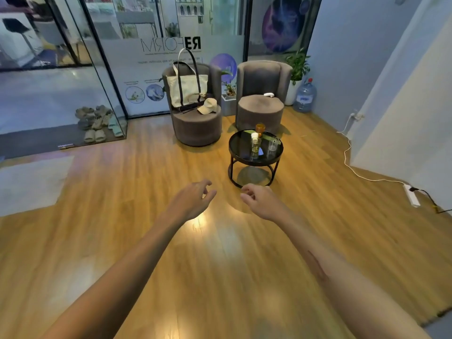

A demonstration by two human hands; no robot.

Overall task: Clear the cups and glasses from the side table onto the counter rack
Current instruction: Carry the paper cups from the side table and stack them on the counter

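Note:
A round black side table (pixel 238 152) stands on the wooden floor ahead of me. On it are an amber glass (pixel 260 128) at the back, a tall clear glass (pixel 255 146) with yellowish liquid in the middle, a small white cup (pixel 254 135) behind it, and a clear tumbler (pixel 272 145) on the right. My left hand (pixel 193 198) and my right hand (pixel 259 199) reach forward over the floor, short of the table, fingers loosely curled and holding nothing. No counter rack is in view.
Two grey armchairs (pixel 260 104) stand behind the table; the left one holds a tote bag (pixel 187 90) and a cap (pixel 208 106). A water jug (pixel 304 96) stands in the corner. A white cable and power strip (pixel 412 194) lie on the floor at right. Glass wall at left.

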